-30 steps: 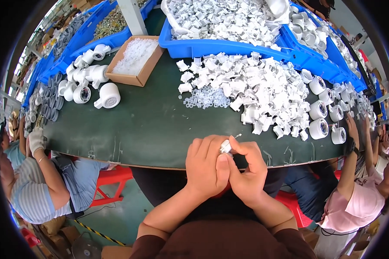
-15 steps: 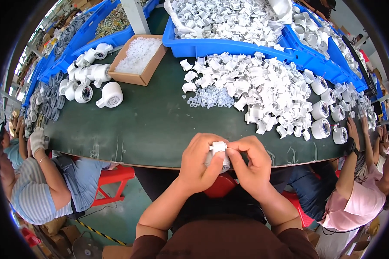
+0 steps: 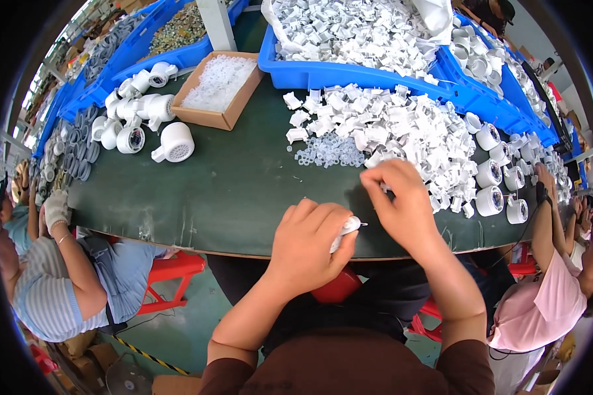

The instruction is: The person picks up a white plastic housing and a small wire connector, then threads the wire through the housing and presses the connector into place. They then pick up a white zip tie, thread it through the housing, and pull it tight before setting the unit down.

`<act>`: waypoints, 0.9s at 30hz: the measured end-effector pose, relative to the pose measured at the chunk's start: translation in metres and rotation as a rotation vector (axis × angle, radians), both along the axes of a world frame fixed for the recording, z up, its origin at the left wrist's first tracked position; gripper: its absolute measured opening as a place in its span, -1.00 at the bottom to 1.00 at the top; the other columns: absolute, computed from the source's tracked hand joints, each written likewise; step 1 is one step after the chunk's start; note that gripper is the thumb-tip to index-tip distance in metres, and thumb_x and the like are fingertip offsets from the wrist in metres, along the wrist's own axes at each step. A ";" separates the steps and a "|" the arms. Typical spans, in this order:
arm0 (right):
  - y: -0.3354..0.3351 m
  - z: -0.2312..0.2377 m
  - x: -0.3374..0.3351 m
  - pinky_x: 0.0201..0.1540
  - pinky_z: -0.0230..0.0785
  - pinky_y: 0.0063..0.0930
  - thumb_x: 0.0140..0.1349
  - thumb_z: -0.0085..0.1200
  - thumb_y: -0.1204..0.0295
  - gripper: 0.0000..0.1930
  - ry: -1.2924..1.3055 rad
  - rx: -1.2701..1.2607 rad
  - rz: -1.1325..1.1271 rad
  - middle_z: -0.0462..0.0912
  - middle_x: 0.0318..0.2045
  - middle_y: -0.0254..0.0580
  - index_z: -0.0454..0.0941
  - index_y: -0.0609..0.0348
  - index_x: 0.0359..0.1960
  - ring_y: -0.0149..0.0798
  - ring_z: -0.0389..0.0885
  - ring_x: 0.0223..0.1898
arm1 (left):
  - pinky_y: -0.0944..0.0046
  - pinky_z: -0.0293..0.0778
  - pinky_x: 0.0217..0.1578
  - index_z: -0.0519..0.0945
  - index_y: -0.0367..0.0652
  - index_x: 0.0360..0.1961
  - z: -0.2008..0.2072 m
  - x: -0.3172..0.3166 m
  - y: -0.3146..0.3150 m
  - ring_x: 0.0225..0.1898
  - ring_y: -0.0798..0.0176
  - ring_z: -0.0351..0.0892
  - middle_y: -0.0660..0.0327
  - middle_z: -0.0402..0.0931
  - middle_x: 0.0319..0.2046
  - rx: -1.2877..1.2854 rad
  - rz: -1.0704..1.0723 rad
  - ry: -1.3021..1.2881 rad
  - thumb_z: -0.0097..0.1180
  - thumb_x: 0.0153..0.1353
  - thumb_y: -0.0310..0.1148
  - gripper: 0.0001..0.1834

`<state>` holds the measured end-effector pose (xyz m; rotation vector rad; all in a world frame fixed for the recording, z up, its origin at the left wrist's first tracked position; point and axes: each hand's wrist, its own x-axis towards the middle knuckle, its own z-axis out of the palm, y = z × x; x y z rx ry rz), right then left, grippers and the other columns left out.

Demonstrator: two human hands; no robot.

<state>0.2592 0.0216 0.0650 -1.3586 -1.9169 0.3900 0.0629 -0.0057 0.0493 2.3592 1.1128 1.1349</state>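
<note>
My left hand (image 3: 311, 247), near the table's front edge, is closed round a small white plastic housing (image 3: 350, 226). A thin pin sticks out of the housing on its right side, and the palm and fingers hide most of the rest. My right hand (image 3: 402, 197), slightly blurred, is apart from it at the near edge of a heap of white plastic clips (image 3: 402, 125). Its thumb and forefinger come together in a pinch; whatever is between them cannot be made out. Small clear plastic rings (image 3: 329, 151) lie just beyond that hand.
A cardboard box (image 3: 227, 118) of clear pieces stands beside finished-looking white round housings (image 3: 176, 143). Blue bins (image 3: 303, 78) line the back. More round housings (image 3: 489, 201) stand at right. Co-workers sit on both sides, one in a striped shirt (image 3: 53, 296), one in pink (image 3: 534, 303).
My right hand has let go of the housing and moved up and right to the clip heap. My left hand keeps the housing, now turned so its pin points right.
</note>
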 end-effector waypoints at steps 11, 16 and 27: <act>0.041 -0.034 -0.006 -0.14 0.37 -0.22 0.01 0.32 0.56 -0.85 -0.439 0.347 -0.058 0.56 -0.36 -0.20 0.58 0.14 -0.41 -0.03 0.50 -0.26 | 0.13 0.41 -0.21 0.59 -0.11 -0.25 -0.002 0.000 -0.004 -0.27 0.05 0.51 0.23 0.64 -0.23 -0.008 0.059 -0.040 0.28 0.05 -0.44 -0.79; 0.041 -0.040 0.012 -0.07 0.34 -0.14 0.02 0.23 0.55 -0.88 -0.466 0.317 -0.063 0.54 -0.34 -0.11 0.56 0.14 -0.39 0.03 0.49 -0.19 | 0.07 0.41 -0.19 0.59 -0.14 -0.24 0.003 0.008 0.002 -0.25 -0.01 0.52 0.16 0.62 -0.24 0.018 0.015 0.033 0.26 0.09 -0.41 -0.81; -0.029 0.003 0.012 -0.13 0.49 -0.37 0.34 0.16 0.52 -0.83 0.489 -0.252 0.061 0.65 -0.22 -0.16 0.57 0.17 -0.06 -0.22 0.65 -0.17 | 0.04 0.44 -0.15 0.63 -0.17 -0.18 0.006 0.018 -0.005 -0.19 -0.07 0.48 0.12 0.55 -0.19 -0.055 0.002 0.046 0.25 0.07 -0.44 -0.75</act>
